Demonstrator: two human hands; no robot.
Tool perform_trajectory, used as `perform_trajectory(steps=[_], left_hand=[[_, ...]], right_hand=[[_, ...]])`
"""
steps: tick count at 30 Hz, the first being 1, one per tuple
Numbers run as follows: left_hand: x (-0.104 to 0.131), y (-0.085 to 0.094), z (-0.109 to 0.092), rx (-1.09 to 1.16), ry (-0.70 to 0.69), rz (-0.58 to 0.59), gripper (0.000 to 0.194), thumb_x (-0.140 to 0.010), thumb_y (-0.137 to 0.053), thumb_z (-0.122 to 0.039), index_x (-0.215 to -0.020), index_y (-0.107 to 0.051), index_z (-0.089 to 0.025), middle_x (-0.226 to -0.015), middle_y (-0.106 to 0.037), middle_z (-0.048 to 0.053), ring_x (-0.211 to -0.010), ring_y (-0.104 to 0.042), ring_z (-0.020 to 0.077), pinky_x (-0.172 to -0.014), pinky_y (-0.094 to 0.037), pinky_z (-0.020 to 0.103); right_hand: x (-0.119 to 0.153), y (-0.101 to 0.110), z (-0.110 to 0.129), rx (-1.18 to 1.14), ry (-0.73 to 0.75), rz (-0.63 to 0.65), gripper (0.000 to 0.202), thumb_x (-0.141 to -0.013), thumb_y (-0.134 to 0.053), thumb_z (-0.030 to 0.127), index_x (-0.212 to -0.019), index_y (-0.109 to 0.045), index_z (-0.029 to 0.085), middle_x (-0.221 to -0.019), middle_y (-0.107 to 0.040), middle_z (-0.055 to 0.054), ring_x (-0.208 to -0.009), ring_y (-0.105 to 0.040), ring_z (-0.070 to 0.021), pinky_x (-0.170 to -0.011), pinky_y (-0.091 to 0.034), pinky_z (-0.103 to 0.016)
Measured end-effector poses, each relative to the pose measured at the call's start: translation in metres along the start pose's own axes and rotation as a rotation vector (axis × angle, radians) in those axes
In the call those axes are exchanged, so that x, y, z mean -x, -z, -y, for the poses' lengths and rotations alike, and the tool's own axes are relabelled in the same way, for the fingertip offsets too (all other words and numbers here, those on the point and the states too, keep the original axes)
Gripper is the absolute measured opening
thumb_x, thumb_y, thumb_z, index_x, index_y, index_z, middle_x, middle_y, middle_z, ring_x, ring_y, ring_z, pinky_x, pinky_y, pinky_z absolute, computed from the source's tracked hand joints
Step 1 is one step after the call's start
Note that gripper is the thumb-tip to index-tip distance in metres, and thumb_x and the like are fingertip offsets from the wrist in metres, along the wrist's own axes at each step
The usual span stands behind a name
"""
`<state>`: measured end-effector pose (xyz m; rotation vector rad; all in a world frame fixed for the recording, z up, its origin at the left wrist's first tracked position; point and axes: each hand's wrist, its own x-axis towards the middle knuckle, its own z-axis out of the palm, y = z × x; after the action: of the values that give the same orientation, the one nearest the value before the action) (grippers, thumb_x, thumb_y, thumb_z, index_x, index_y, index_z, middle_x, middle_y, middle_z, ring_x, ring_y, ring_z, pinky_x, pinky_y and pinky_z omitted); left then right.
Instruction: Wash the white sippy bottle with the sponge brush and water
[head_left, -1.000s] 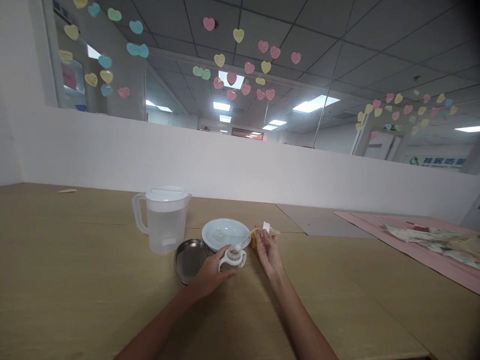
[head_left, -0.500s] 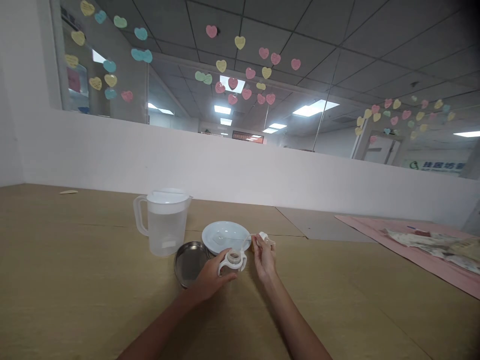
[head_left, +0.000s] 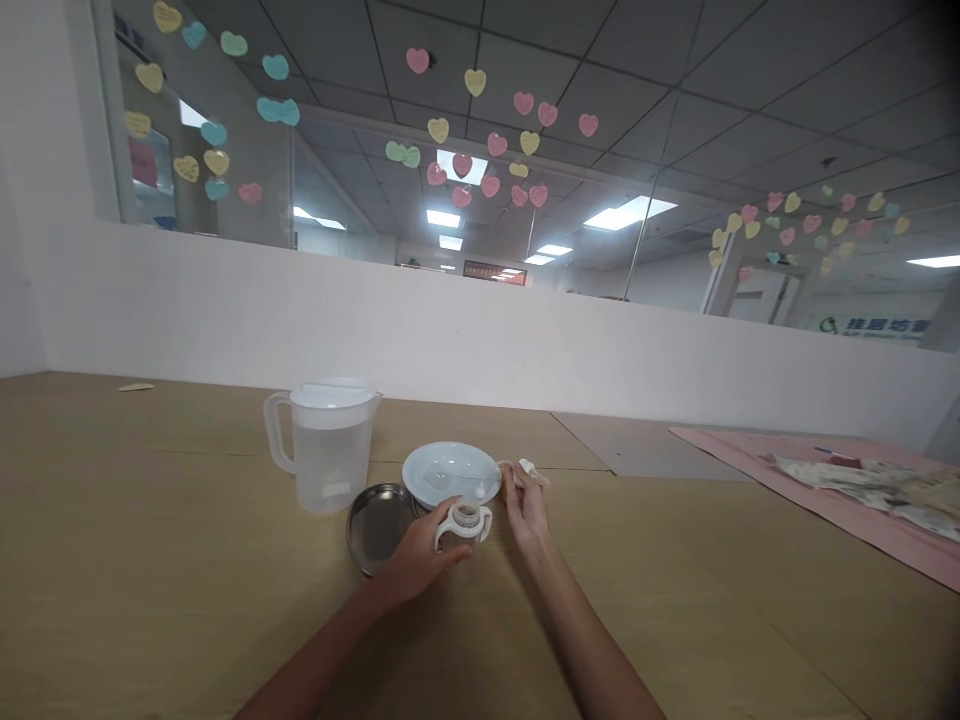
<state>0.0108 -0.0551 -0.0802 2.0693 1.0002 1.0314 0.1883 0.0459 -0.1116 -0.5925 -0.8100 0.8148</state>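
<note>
My left hand (head_left: pixel 421 550) is wrapped round a small clear bottle with a white two-handled collar (head_left: pixel 463 528). The bottle's mouth is uncovered and faces up. To its right, my right hand (head_left: pixel 528 508) pinches a white lid with a thin straw (head_left: pixel 528 468). The straw's pale end piece (head_left: pixel 481 490) hangs just above the bottle mouth, apart from it as far as I can see. Behind both hands sits a white bowl (head_left: pixel 421 462) with what looks like clear liquid in it. A round metal dish (head_left: pixel 375 530) lies beside my left hand, its right edge partly covered.
A clear lidded pitcher (head_left: pixel 330 455) stands left of the bowl. On the right, a pink cloth (head_left: pixel 739 450) carries crumpled packets (head_left: pixel 847 485). A grey sheet (head_left: pixel 637 452) lies against the white wall (head_left: pixel 465 340). A thin, pale flat piece (head_left: pixel 136 387) rests far left.
The straw's end piece now shows distinctly above the bottle mouth, where the straw earlier ran blurred from the lid. My right hand has shifted very slightly; my left hand keeps its hold.
</note>
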Motion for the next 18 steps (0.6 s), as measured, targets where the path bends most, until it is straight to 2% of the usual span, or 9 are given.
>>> perform_trajectory(steps=[4, 7, 8, 10, 12, 14, 16, 18], left_hand=[[0.0, 0.0, -0.001, -0.011, 0.007, -0.015, 0.058, -0.072, -0.058, -0.039, -0.125, -0.043, -0.021, -0.118, -0.057, 0.005, -0.102, -0.052, 0.0221, -0.089, -0.039, 0.031], [0.0, -0.001, 0.0, -0.021, 0.018, -0.022, 0.059, -0.072, -0.058, -0.041, -0.126, -0.043, -0.021, -0.118, -0.057, 0.005, -0.103, -0.052, 0.0228, -0.089, -0.039, 0.031], [0.0, -0.001, 0.0, -0.025, 0.022, -0.022, 0.059, -0.072, -0.058, -0.042, -0.125, -0.043, -0.021, -0.118, -0.057, 0.005, -0.103, -0.052, 0.0228, -0.088, -0.039, 0.031], [0.0, 0.0, 0.001, -0.031, 0.025, -0.018, 0.059, -0.072, -0.058, -0.044, -0.125, -0.043, -0.021, -0.117, -0.058, 0.004, -0.101, -0.052, 0.0225, -0.087, -0.04, 0.031], [0.0, 0.0, 0.001, -0.024, 0.009, -0.006, 0.06, -0.073, -0.058, -0.045, -0.126, -0.042, -0.022, -0.117, -0.057, 0.004, -0.102, -0.053, 0.0221, -0.088, -0.04, 0.03], [-0.001, 0.0, 0.0, -0.011, -0.015, -0.002, 0.06, -0.074, -0.058, -0.044, -0.127, -0.042, -0.021, -0.118, -0.057, 0.004, -0.103, -0.052, 0.0218, -0.089, -0.039, 0.03], [-0.001, 0.001, 0.0, -0.007, -0.027, -0.007, 0.06, -0.074, -0.058, -0.043, -0.126, -0.042, -0.02, -0.119, -0.057, 0.005, -0.104, -0.052, 0.0221, -0.09, -0.038, 0.029], [-0.001, 0.001, 0.0, -0.008, -0.019, -0.014, 0.06, -0.073, -0.059, -0.044, -0.125, -0.043, -0.02, -0.119, -0.057, 0.006, -0.105, -0.052, 0.0226, -0.09, -0.038, 0.029]], right_hand=[[0.002, -0.003, -0.001, 0.016, -0.018, -0.148, 0.043, -0.058, -0.07, 0.029, -0.084, -0.037, 0.024, -0.078, -0.054, 0.005, -0.07, -0.058, -0.01, -0.068, -0.05, -0.025], [0.005, -0.004, 0.004, 0.225, 0.084, -0.184, 0.047, -0.055, -0.071, 0.029, -0.087, -0.037, 0.023, -0.081, -0.052, 0.004, -0.07, -0.056, -0.0095, -0.065, -0.047, -0.022], [0.006, -0.004, 0.006, 0.317, 0.12, -0.148, 0.046, -0.055, -0.07, 0.03, -0.088, -0.038, 0.022, -0.082, -0.053, 0.003, -0.071, -0.055, -0.0101, -0.065, -0.046, -0.022], [0.008, -0.004, 0.01, 0.486, 0.148, 0.004, 0.043, -0.056, -0.069, 0.033, -0.088, -0.042, 0.02, -0.082, -0.055, 0.001, -0.072, -0.055, -0.0123, -0.065, -0.046, -0.024], [0.012, -0.005, 0.013, 0.615, 0.119, 0.189, 0.041, -0.058, -0.068, 0.036, -0.089, -0.046, 0.019, -0.079, -0.058, 0.0, -0.069, -0.056, -0.0145, -0.063, -0.045, -0.026], [0.016, -0.005, 0.016, 0.698, 0.089, 0.315, 0.039, -0.06, -0.067, 0.039, -0.088, -0.049, 0.019, -0.075, -0.061, -0.001, -0.066, -0.056, -0.016, -0.06, -0.044, -0.026], [0.018, -0.005, 0.017, 0.725, 0.077, 0.349, 0.037, -0.063, -0.064, 0.042, -0.088, -0.051, 0.018, -0.072, -0.062, -0.001, -0.064, -0.056, -0.0166, -0.058, -0.043, -0.026], [0.017, -0.003, 0.017, 0.7, 0.065, 0.32, 0.036, -0.067, -0.061, 0.044, -0.09, -0.051, 0.018, -0.072, -0.062, -0.002, -0.063, -0.056, -0.0165, -0.057, -0.043, -0.026]])
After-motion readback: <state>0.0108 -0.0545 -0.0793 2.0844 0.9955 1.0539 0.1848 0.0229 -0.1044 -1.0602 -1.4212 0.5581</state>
